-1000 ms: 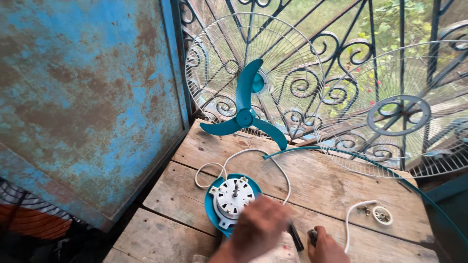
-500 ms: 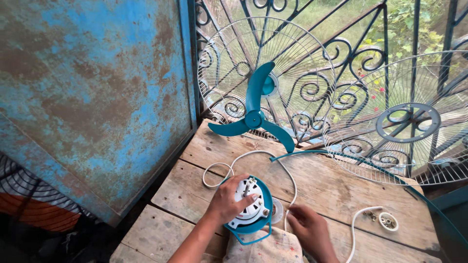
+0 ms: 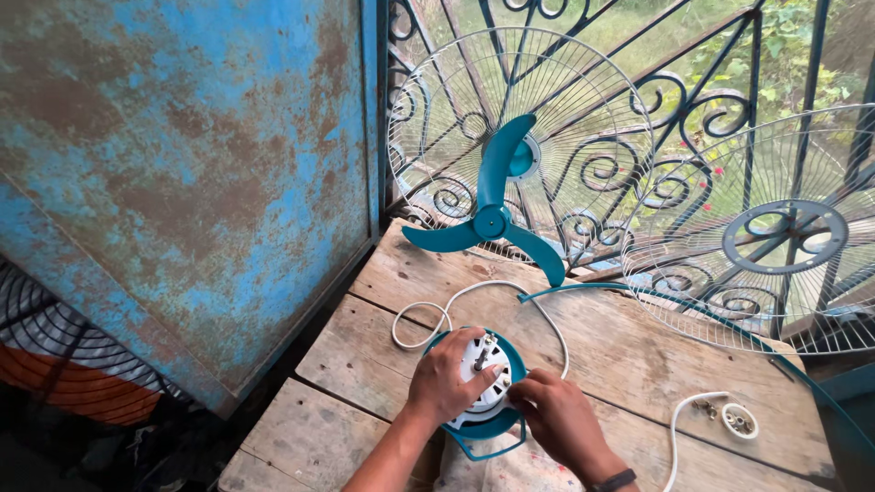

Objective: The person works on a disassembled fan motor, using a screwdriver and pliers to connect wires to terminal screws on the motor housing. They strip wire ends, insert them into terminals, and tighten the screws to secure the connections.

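Two hands on the fan motor [image 3: 483,383], which sits near the front edge of the worktop [image 3: 638,355], left of centre. My left hand [image 3: 444,378] is curled over its left side, fingers wrapped on the white housing, gripping it. My right hand [image 3: 561,421] is at its right rim, fingers bent in close against the teal shell; I can't tell if they pinch anything.

Worktop is rough, weathered wooden planks with gaps between boards. A white cable [image 3: 437,314] loops from the motor toward the left edge and arcs back across the middle. The teal fan blade [image 3: 492,219] leans at the back edge against a round wire guard [image 3: 583,118]. A second wire guard [image 3: 775,246] with a grey hub ring lies tilted at the back right corner. A small white cap [image 3: 738,421] sits near the front right, well apart from the hands.

Left of the worktop stands a rusty blue metal sheet [image 3: 182,164]. Behind is a dark scrolled iron grille [image 3: 693,82] with greenery outside.
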